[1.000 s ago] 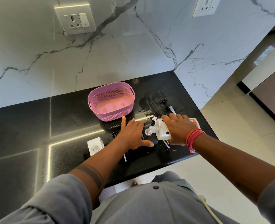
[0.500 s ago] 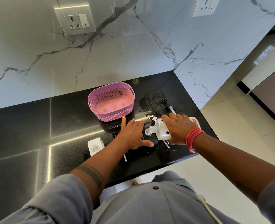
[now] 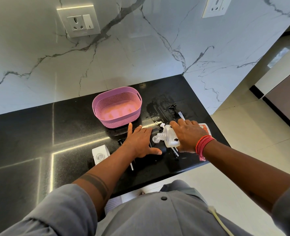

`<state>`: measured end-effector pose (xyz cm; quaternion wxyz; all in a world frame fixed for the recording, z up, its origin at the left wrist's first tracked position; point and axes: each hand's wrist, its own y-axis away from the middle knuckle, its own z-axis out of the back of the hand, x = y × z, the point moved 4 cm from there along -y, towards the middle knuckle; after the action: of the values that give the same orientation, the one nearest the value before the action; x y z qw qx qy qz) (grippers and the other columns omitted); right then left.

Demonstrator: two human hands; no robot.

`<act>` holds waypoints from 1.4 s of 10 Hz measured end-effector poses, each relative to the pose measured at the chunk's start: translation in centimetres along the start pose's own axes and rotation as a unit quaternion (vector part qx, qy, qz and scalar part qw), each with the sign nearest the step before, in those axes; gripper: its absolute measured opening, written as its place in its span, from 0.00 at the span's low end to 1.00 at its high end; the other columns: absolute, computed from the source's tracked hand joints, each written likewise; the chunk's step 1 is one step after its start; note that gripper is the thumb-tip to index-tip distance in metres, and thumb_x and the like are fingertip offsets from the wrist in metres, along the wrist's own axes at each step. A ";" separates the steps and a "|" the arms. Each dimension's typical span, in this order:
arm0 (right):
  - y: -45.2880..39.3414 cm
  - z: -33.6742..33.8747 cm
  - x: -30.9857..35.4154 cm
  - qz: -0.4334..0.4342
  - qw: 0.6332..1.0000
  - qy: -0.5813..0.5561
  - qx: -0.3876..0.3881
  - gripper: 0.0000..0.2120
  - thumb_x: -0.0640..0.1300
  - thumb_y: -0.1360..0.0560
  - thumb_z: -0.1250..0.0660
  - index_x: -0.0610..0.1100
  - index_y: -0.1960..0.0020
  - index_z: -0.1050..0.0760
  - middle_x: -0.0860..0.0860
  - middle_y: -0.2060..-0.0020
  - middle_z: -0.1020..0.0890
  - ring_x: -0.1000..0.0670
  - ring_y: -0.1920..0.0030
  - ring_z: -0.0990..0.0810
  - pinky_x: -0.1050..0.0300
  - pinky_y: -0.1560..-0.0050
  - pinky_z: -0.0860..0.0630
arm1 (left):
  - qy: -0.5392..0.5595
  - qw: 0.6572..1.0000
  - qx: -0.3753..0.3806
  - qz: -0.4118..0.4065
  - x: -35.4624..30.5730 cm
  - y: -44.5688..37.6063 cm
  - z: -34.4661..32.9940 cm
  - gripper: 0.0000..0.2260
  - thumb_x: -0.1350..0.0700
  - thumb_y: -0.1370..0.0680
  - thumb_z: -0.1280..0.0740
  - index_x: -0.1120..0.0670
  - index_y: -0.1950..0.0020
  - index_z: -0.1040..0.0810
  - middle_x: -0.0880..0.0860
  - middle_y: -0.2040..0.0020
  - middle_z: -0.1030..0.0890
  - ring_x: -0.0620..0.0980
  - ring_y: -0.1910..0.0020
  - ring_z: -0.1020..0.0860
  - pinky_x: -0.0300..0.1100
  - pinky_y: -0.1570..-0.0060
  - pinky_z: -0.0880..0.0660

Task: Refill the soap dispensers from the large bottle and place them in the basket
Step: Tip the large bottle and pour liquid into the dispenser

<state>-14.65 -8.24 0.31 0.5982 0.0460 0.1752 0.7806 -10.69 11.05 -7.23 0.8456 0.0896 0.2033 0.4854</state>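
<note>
Looking down on a glossy black stone tabletop [image 3: 30, 133] against veined white marble. My left hand [image 3: 140, 142] lies flat, fingers spread, over a dark dispenser I can barely make out. My right hand [image 3: 188, 135] rests with straight fingers on a clear ribbed plastic bottle [image 3: 168, 138] lying on its side. Oval pink perforated basket [image 3: 117, 106] sits just behind. White square dispenser [image 3: 100, 153] stands to the left.

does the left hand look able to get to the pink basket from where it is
Probably yes. The left hand lies flat on the black counter just in front of the pink basket, its forefinger almost at the basket's near wall, and nothing stands between them.
</note>
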 end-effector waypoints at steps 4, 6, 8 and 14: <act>-0.1 -0.1 0.0 0.000 1.000 0.006 -0.002 0.49 0.63 0.34 0.22 0.50 0.23 0.45 0.45 0.33 0.26 0.42 0.35 0.24 0.40 0.34 0.26 | -0.003 1.000 0.004 0.003 -0.1 0.0 0.1 0.55 0.19 0.32 0.38 0.51 0.16 0.47 0.53 0.17 0.39 0.57 0.16 0.48 0.66 0.24 0.70; -0.1 -0.2 0.0 -0.003 1.000 0.004 -0.004 0.50 0.63 0.34 0.23 0.50 0.23 0.45 0.45 0.33 0.26 0.41 0.34 0.24 0.40 0.34 0.26 | -0.002 1.000 0.007 0.004 -0.1 0.1 0.1 0.55 0.19 0.32 0.38 0.51 0.16 0.47 0.53 0.17 0.39 0.57 0.16 0.49 0.65 0.25 0.71; -0.1 -0.3 0.0 -0.004 1.000 0.001 -0.003 0.49 0.63 0.34 0.23 0.50 0.22 0.45 0.45 0.32 0.26 0.42 0.34 0.24 0.40 0.33 0.26 | -0.005 1.000 0.005 0.002 0.0 -0.1 0.0 0.55 0.19 0.32 0.38 0.51 0.16 0.47 0.53 0.17 0.39 0.57 0.16 0.49 0.65 0.25 0.71; -0.1 -0.2 0.0 -0.003 1.000 -0.004 -0.002 0.50 0.63 0.34 0.23 0.50 0.23 0.45 0.45 0.33 0.26 0.42 0.35 0.24 0.40 0.34 0.25 | -0.005 1.000 0.003 0.001 0.0 -0.1 0.0 0.56 0.18 0.32 0.39 0.51 0.16 0.48 0.53 0.17 0.39 0.57 0.16 0.49 0.66 0.24 0.70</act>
<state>-14.63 -8.31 0.14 0.6015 0.0472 0.1714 0.7789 -10.61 11.00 -7.29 0.8457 0.0949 0.2003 0.4855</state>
